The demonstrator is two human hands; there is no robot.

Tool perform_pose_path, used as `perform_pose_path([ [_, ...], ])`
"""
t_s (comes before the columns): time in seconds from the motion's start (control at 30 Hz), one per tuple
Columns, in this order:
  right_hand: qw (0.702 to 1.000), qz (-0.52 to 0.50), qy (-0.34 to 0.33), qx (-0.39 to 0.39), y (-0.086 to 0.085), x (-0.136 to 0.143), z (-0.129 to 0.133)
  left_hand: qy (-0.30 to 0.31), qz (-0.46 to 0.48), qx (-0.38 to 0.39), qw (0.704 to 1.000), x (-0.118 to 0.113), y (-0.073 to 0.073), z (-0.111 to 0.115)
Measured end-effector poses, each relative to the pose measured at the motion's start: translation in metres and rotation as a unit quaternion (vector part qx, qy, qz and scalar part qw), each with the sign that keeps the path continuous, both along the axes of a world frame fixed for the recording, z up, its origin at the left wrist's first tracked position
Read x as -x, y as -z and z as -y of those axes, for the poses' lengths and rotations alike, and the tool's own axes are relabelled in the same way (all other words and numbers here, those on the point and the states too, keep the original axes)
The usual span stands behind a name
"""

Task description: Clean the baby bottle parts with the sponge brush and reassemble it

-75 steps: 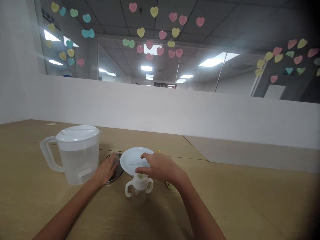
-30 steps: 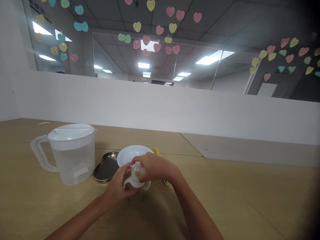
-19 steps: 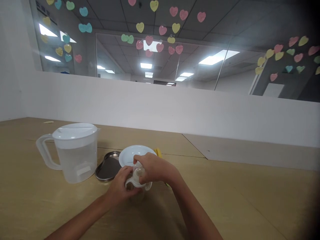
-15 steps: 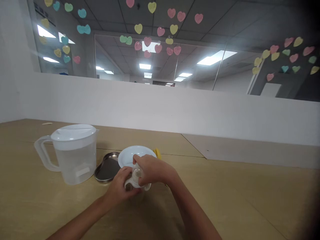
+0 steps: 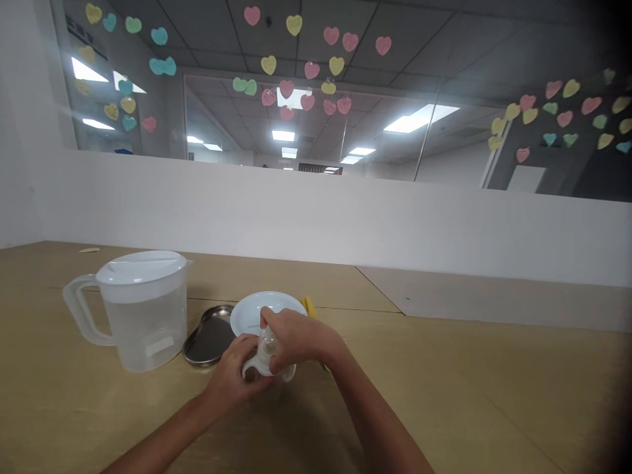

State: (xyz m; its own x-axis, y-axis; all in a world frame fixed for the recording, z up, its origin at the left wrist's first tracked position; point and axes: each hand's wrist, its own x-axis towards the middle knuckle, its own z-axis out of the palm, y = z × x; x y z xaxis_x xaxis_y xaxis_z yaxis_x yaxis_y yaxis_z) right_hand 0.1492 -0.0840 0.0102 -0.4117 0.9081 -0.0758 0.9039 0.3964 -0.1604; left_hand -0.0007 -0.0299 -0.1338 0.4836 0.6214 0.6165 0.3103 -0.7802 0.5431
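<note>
In front of me a small translucent baby bottle [image 5: 266, 359] with curved white side handles is between my hands. My left hand [image 5: 236, 368] is closed round its left side, fingers by the handle and thumb low at the front. Over the top, my right hand [image 5: 299, 339] is closed on the clear upper part, with its fingers wrapped round from the right. The bottle's lower part hardly shows. Just behind the hands lies a white plate [image 5: 269, 301], partly covered by them.
A clear lidded pitcher [image 5: 145, 322] with a handle stands at the left. Between it and the plate is a kidney-shaped metal tray [image 5: 210, 339]. Something yellow [image 5: 309, 306] shows beside the plate. A low white wall [image 5: 296, 210] and window rise behind the wooden table [image 5: 469, 395].
The view has shifted slightly, moving the whole scene a little left and down. Both hands keep their hold on the bottle, with barely any difference in their pose.
</note>
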Motion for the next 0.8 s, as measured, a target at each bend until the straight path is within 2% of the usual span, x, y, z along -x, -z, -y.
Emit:
perform_pose_path([
  [0.43,0.998,0.037,-0.039,-0.026,-0.002,0.003,-0.003,-0.001,0.005,-0.018,1.0,0.0,-0.001,0.001],
  [0.57,0.998,0.041,-0.021,-0.03,0.0,0.004,-0.003,-0.006,0.01,-0.016,1.0,0.001,0.005,-0.001],
  [0.8,0.999,0.039,-0.002,-0.011,-0.001,0.008,-0.001,0.0,0.036,0.04,0.999,0.002,0.019,-0.006],
])
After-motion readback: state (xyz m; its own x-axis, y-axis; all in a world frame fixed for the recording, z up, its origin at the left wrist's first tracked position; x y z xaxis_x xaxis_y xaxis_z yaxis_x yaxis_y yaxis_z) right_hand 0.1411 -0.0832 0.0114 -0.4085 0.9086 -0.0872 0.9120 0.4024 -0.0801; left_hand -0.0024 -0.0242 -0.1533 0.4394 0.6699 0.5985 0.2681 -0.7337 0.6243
